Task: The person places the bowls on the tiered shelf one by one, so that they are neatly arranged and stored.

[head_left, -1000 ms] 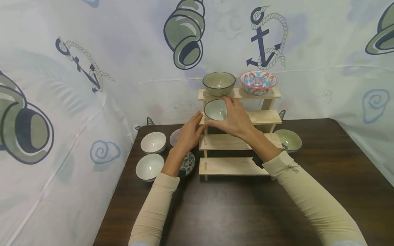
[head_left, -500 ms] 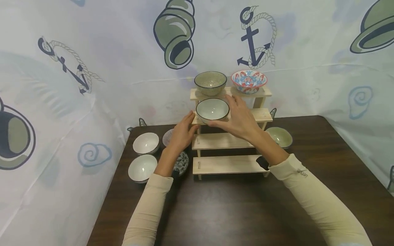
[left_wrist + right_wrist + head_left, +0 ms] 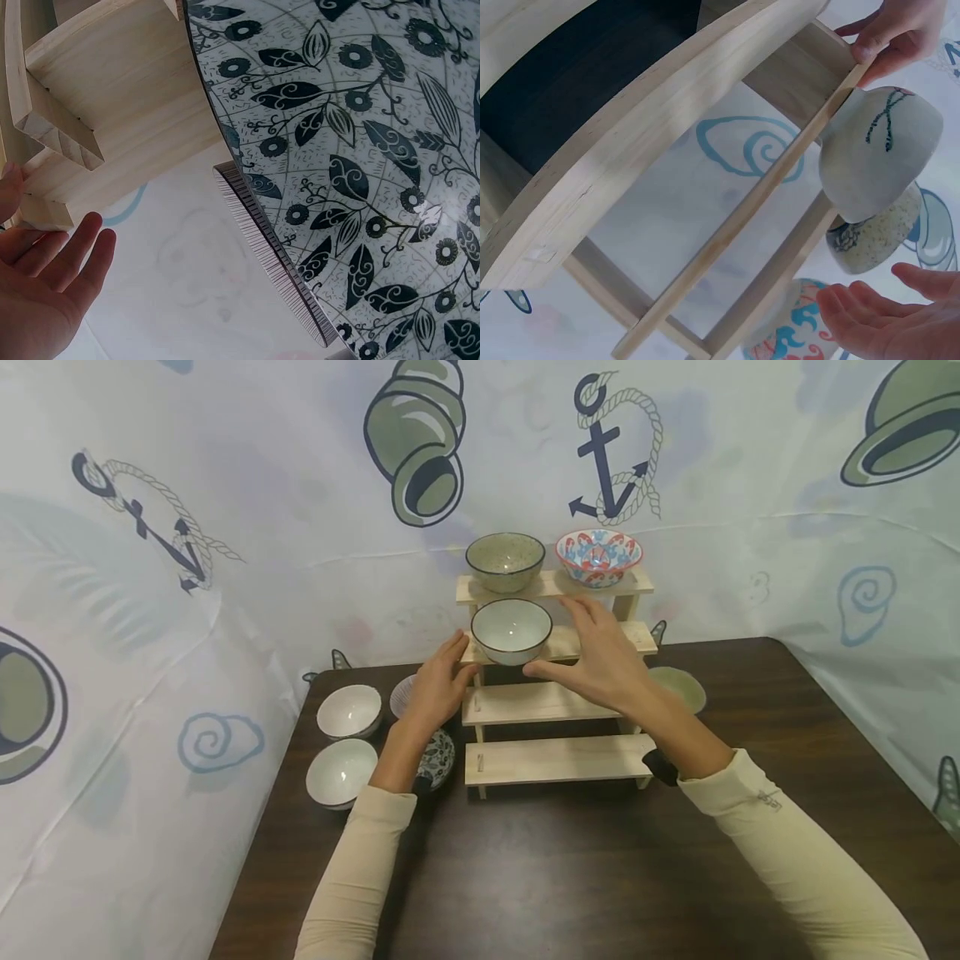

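- The dark-rimmed white bowl (image 3: 512,628) sits upright at the left end of the second shelf (image 3: 636,639) down on the wooden stand (image 3: 555,762).
- The right hand (image 3: 606,658) has its fingers spread wide and holds nothing; a gap shows between them and the bowl.
- The left hand (image 3: 437,687) grips that shelf's left end lightly between thumb and fingers; whether it also touches the bowl, I cannot tell.
- Keeping that steadying hold while the bowl settles seems wise; any correction is best pressed low on the wall, since a rim push might tip it.
- The bowl looks close to the shelf's front edge; how its foot lies there is hidden.
- Right fingertips are near the top shelf, under the patterned bowl (image 3: 598,558), so backing out toward the person looks safer than rising.
- The right forearm partly hides the green bowl (image 3: 681,685); the left one crosses the floral dish (image 3: 438,756), so keep both high.
- The front of the desk (image 3: 540,877) offers room to withdraw.
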A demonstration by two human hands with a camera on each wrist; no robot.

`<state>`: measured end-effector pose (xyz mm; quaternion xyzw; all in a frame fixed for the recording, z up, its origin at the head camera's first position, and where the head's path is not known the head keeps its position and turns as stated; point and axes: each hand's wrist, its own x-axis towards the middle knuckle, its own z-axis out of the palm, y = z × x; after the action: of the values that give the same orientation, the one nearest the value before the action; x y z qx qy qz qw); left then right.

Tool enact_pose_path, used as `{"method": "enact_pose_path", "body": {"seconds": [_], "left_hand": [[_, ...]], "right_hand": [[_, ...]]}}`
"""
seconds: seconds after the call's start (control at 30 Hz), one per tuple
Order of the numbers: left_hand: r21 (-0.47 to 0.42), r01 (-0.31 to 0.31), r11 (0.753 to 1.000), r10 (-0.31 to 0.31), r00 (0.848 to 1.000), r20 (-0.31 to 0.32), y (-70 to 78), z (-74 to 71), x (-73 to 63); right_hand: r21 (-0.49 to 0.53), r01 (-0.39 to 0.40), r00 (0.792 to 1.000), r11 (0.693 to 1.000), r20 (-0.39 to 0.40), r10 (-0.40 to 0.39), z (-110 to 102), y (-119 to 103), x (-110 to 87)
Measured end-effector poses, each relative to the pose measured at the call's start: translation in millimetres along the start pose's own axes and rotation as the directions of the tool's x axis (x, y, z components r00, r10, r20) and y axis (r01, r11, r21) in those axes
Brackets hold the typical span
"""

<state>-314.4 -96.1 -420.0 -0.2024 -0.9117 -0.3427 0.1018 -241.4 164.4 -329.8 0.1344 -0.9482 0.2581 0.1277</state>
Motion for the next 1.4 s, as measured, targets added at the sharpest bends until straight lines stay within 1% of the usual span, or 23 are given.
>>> {"method": "enact_pose_path", "body": {"seconds": [0.47, 0.7, 0.87, 1.17, 1.4], "left_hand": [[-0.008, 0.004, 1.000, -0.004, 1.000, -0.006, -0.6, 0.2, -0.1], [-0.015, 0.008, 1.000, -0.008, 1.000, -0.004, -1.3, -0.6, 0.5], [-0.011, 0.008, 1.000, -0.008, 1.000, -0.003, -2.5, 0.1, 1.3], [-0.012, 0.009, 1.000, -0.008, 1.000, 0.018, -1.4, 0.3, 1.9], [-0.009, 0.010, 1.000, -0.010, 1.000, 0.021, -1.4, -2.0, 0.6]], "right_hand": [[0.003, -0.016, 1.000, 1.000, 0.003, 0.016, -11.4, 11.6, -23.7], [-0.003, -0.062, 0.998, 0.998, 0.021, 0.062, -20.5, 23.5, -34.4], [0.006, -0.091, 0.996, 0.996, 0.015, 0.091, -27.5, 35.9, -40.6], [0.021, -0.138, 0.990, 0.990, -0.004, 0.138, -34.7, 61.2, -51.9], [-0.017, -0.174, 0.985, 0.985, -0.013, 0.174, -34.0, 82.0, -53.9]]}}
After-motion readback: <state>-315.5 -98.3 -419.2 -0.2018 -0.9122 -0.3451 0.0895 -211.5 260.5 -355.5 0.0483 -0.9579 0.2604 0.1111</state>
